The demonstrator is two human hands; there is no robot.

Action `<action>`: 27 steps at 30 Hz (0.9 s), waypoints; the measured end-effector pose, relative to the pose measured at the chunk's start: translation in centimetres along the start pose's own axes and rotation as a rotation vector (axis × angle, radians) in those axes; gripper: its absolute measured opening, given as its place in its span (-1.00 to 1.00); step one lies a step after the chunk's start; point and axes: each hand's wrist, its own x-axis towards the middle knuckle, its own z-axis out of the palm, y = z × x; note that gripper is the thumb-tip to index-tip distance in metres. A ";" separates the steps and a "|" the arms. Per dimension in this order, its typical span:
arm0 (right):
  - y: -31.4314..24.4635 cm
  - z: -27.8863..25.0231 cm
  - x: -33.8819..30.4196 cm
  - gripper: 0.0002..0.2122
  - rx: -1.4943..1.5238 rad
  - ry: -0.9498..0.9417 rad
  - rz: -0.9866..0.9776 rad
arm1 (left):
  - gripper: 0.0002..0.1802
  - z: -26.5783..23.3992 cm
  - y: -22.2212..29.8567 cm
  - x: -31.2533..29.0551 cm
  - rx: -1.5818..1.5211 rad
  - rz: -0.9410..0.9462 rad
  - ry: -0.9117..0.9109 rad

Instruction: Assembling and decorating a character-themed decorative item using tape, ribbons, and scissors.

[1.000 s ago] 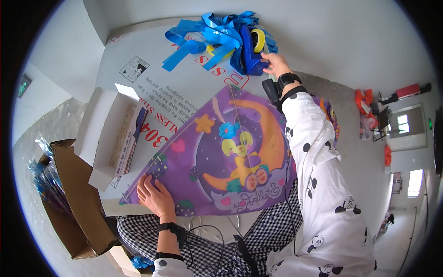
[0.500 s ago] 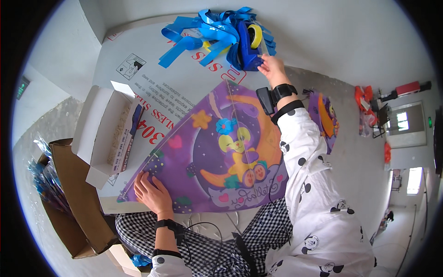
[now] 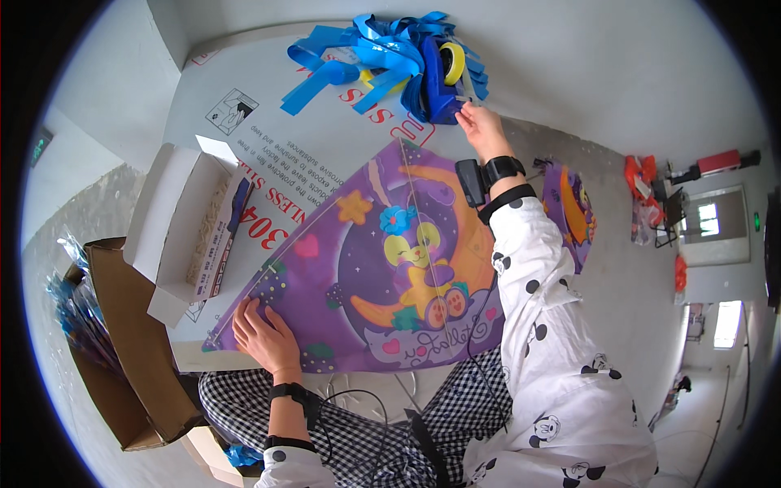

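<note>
A purple kite (image 3: 325,276) printed with a bear on an orange moon lies across the board and over my lap, a thin rod along its left edge. My left hand (image 3: 268,340) rests on its lower left part, beside that rod, fingers stretched out and slightly apart. My right hand (image 3: 482,130) is at the front end of a blue tape dispenser (image 3: 439,99), with thumb and fingertips pinched together at its cutting edge. A short end of clear tape seems to be between them, partly hidden. The dispenser carries a roll with a yellow core (image 3: 452,63).
Blue ribbon strips (image 3: 382,49) are heaped beside the dispenser on the grey printed board (image 3: 285,122). A white carton (image 3: 175,228) holding small pale pieces stands at left, near a brown cardboard box (image 3: 130,350) of wrapped packs. Another printed kite (image 3: 568,211) hangs beyond my right arm.
My right hand stays at the dispenser's cutting edge, its fingers shifted slightly. The left hand still rests on the kite. The whole view has moved a little.
</note>
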 end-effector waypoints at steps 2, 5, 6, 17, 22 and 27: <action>0.3 -0.2 0.1 -0.82 -0.015 -0.033 -0.024 | -0.72 -0.1 0.1 0.1 0.003 -0.003 0.001; 1.1 -0.7 0.8 -0.84 -0.030 -0.031 -0.054 | -0.73 -0.2 0.3 0.3 -0.020 -0.006 0.014; 1.6 -0.8 1.3 -0.84 -0.034 -0.010 -0.051 | -0.73 -0.2 0.3 0.4 -0.008 0.000 0.018; 6.1 0.0 -7.3 -0.83 -0.227 -0.122 -0.272 | -0.71 -0.3 -0.2 0.4 -0.102 -0.014 0.017; 10.2 3.2 -24.9 -0.89 -0.405 -0.672 -0.237 | -0.71 0.0 -0.6 0.0 -0.148 -0.028 0.013; 16.9 7.7 -35.9 -0.85 -0.353 -0.706 0.053 | -0.69 0.2 -0.9 -0.1 -0.346 -0.066 0.086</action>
